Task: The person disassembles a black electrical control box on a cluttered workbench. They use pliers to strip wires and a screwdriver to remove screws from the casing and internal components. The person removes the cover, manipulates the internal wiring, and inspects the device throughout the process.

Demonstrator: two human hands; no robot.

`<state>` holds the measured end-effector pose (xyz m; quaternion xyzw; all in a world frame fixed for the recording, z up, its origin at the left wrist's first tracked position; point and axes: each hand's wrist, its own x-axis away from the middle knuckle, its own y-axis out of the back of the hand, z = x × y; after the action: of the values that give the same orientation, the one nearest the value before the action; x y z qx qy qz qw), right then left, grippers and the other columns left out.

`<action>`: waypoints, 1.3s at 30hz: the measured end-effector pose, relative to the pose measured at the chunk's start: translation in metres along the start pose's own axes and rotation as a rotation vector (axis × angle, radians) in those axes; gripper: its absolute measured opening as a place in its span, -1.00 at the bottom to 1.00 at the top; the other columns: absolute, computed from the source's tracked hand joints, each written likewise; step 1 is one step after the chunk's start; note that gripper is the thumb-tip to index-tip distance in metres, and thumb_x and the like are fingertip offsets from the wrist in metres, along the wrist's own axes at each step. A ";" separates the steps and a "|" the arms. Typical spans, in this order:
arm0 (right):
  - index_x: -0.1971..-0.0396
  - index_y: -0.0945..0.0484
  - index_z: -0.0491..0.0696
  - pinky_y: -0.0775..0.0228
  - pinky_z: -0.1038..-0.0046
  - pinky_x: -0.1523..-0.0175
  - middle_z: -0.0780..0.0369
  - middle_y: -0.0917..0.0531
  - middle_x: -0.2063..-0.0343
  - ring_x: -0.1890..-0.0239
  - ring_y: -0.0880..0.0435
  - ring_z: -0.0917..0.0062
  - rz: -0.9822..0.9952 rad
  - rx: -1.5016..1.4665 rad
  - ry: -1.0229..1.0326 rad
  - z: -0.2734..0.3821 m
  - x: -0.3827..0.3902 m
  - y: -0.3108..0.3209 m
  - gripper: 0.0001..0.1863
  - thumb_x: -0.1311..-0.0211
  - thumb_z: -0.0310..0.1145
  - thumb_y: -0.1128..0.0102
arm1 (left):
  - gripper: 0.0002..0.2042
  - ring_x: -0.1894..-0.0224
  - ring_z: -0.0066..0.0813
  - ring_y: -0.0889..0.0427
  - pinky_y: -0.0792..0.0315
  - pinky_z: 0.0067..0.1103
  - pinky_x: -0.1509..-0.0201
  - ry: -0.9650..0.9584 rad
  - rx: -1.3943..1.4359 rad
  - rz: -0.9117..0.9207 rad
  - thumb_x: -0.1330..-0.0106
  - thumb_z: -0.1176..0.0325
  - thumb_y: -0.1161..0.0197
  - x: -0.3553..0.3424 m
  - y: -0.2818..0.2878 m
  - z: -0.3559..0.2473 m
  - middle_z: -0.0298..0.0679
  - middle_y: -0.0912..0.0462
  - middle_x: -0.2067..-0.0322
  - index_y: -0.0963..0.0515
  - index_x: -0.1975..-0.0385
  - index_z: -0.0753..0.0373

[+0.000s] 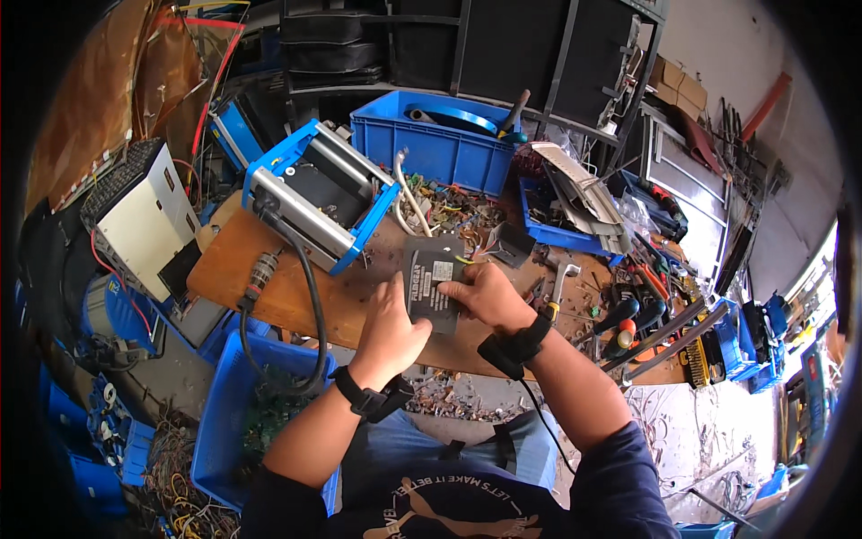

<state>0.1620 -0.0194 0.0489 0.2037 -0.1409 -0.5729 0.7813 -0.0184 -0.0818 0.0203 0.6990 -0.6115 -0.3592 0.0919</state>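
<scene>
A flat dark grey electronic module [435, 296] with printed labels lies between my hands over the wooden workbench's near edge. My left hand [386, 331] is at its left side, with the thumb near the lower corner; part of that grip is hidden. My right hand [489, 298] closes round its right side, thumb lying across the front face. A short yellow-green wire [464, 260] sticks out by the module's top edge. Just beyond, a small dark plate [512, 244] rests among loose wires. An adjustable wrench [563, 280] lies to the right of my right hand.
A blue-and-silver equipment frame [314, 199] with a thick black cable [316, 310] stands at the left. Behind are a blue crate [435, 144] and scattered scrap. Several hand tools [651, 278] crowd the right end. Below the bench, a blue bin [220, 404] holds green circuit boards.
</scene>
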 end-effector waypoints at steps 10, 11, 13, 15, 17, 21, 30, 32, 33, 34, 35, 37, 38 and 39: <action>0.46 -0.64 -0.30 -0.30 0.46 0.61 0.22 -0.57 0.73 0.74 -0.49 0.61 -0.011 -0.029 0.016 -0.008 0.003 0.009 -0.69 -0.18 -0.29 -0.37 | -0.04 -0.23 0.06 -0.35 -0.32 -0.29 -0.27 -0.147 0.000 0.014 0.11 0.41 -0.54 0.008 -0.010 0.017 0.07 -0.34 -0.15 -0.11 -0.35 0.33; 0.47 -0.64 -0.30 -0.30 0.46 0.61 0.22 -0.57 0.73 0.74 -0.49 0.61 -0.009 -0.037 0.008 -0.007 0.001 0.009 -0.69 -0.17 -0.29 -0.37 | -0.03 -0.23 0.05 -0.35 -0.32 -0.29 -0.28 -0.152 -0.003 0.015 0.13 0.40 -0.55 0.009 -0.011 0.021 0.07 -0.33 -0.16 -0.11 -0.35 0.32; 0.47 -0.63 -0.30 -0.30 0.46 0.62 0.21 -0.57 0.73 0.74 -0.49 0.61 -0.003 -0.048 -0.009 -0.003 -0.003 0.010 -0.69 -0.17 -0.29 -0.37 | -0.03 -0.23 0.09 -0.32 -0.28 -0.25 -0.29 -0.148 -0.035 -0.001 0.13 0.40 -0.55 0.008 -0.012 0.028 0.11 -0.32 -0.17 -0.10 -0.33 0.38; 0.47 -0.63 -0.32 -0.30 0.47 0.63 0.21 -0.58 0.72 0.75 -0.51 0.59 0.012 -0.076 -0.002 -0.002 -0.005 0.007 -0.69 -0.17 -0.31 -0.37 | -0.04 -0.22 0.11 -0.31 -0.26 -0.23 -0.29 -0.157 -0.059 -0.019 0.14 0.39 -0.56 0.007 -0.010 0.031 0.12 -0.33 -0.16 -0.12 -0.31 0.40; 0.46 -0.63 -0.33 -0.29 0.48 0.63 0.21 -0.59 0.71 0.75 -0.51 0.58 0.023 -0.030 0.010 -0.007 -0.009 0.010 -0.69 -0.17 -0.32 -0.37 | -0.06 -0.20 0.11 -0.34 -0.28 -0.24 -0.28 -0.199 -0.074 -0.034 0.16 0.39 -0.57 0.002 -0.010 0.028 0.12 -0.36 -0.14 -0.17 -0.30 0.39; 0.47 -0.62 -0.32 -0.31 0.50 0.64 0.22 -0.59 0.70 0.74 -0.53 0.59 0.056 -0.052 0.004 0.011 -0.007 0.012 -0.69 -0.18 -0.31 -0.36 | -0.04 -0.22 0.07 -0.37 -0.34 -0.27 -0.26 -0.176 -0.123 -0.041 0.21 0.38 -0.61 -0.003 -0.008 0.034 0.10 -0.39 -0.16 -0.22 -0.29 0.38; 0.56 -0.60 -0.27 -0.29 0.55 0.68 0.23 -0.56 0.77 0.76 -0.55 0.59 0.145 0.117 0.021 0.014 -0.058 0.024 -0.59 -0.20 -0.17 -0.35 | -0.07 -0.19 0.11 -0.39 -0.31 -0.24 -0.27 -0.170 -0.156 -0.036 0.19 0.29 -0.62 -0.037 -0.008 0.044 0.18 -0.44 -0.10 -0.26 -0.22 0.50; 0.66 -0.62 -0.27 -0.34 0.40 0.60 0.16 -0.58 0.77 0.73 -0.55 0.49 0.117 0.103 -0.010 0.017 -0.068 0.024 -0.56 -0.11 -0.14 -0.36 | -0.08 -0.19 0.07 -0.40 -0.31 -0.26 -0.27 -0.131 -0.102 -0.001 0.17 0.30 -0.61 -0.045 -0.007 0.048 0.16 -0.44 -0.11 -0.26 -0.23 0.50; 0.65 -0.62 -0.28 -0.36 0.38 0.58 0.16 -0.58 0.76 0.72 -0.54 0.49 0.123 0.071 -0.033 0.013 -0.077 0.022 -0.56 -0.10 -0.14 -0.38 | -0.09 -0.19 0.05 -0.41 -0.32 -0.27 -0.26 -0.098 -0.048 0.020 0.16 0.31 -0.61 -0.050 -0.007 0.053 0.15 -0.45 -0.11 -0.26 -0.23 0.50; 0.64 -0.63 -0.27 -0.36 0.38 0.58 0.16 -0.59 0.75 0.72 -0.54 0.48 0.135 0.129 -0.013 0.019 -0.081 0.018 -0.57 -0.11 -0.15 -0.39 | -0.10 -0.19 0.03 -0.42 -0.33 -0.28 -0.26 -0.058 0.005 0.031 0.15 0.32 -0.60 -0.052 -0.006 0.058 0.15 -0.45 -0.11 -0.26 -0.23 0.50; 0.63 -0.63 -0.25 -0.36 0.38 0.58 0.16 -0.59 0.74 0.72 -0.54 0.48 0.147 0.187 0.008 0.023 -0.083 0.015 -0.58 -0.11 -0.15 -0.39 | -0.12 -0.17 -0.02 -0.45 -0.35 -0.31 -0.25 -0.041 0.032 0.039 0.13 0.35 -0.59 -0.052 -0.005 0.061 0.13 -0.46 -0.11 -0.26 -0.23 0.49; 0.63 -0.64 -0.24 -0.37 0.38 0.56 0.16 -0.61 0.71 0.69 -0.56 0.47 0.150 0.149 -0.040 0.029 -0.084 0.013 -0.58 -0.14 -0.13 -0.37 | -0.16 -0.14 -0.12 -0.50 -0.38 -0.36 -0.22 -0.005 0.089 0.046 0.09 0.40 -0.57 -0.052 -0.003 0.065 0.09 -0.47 -0.11 -0.26 -0.24 0.47; 0.63 -0.64 -0.24 -0.38 0.38 0.56 0.16 -0.62 0.70 0.69 -0.57 0.46 0.147 0.150 -0.062 0.033 -0.084 0.012 -0.57 -0.15 -0.12 -0.37 | -0.19 -0.13 -0.18 -0.51 -0.40 -0.39 -0.20 -0.010 0.148 0.059 0.07 0.43 -0.55 -0.053 -0.002 0.065 0.05 -0.49 -0.10 -0.27 -0.23 0.47; 0.63 -0.64 -0.24 -0.38 0.38 0.56 0.16 -0.62 0.69 0.68 -0.58 0.46 0.146 0.152 -0.083 0.035 -0.084 0.011 -0.56 -0.16 -0.11 -0.36 | -0.22 -0.11 -0.24 -0.53 -0.42 -0.41 -0.18 -0.015 0.207 0.070 0.05 0.47 -0.53 -0.054 -0.001 0.065 0.01 -0.50 -0.09 -0.27 -0.22 0.46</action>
<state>0.1302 0.0577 0.0863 0.2276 -0.2304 -0.5102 0.7967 -0.0567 -0.0119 -0.0065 0.6803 -0.6701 -0.2957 0.0272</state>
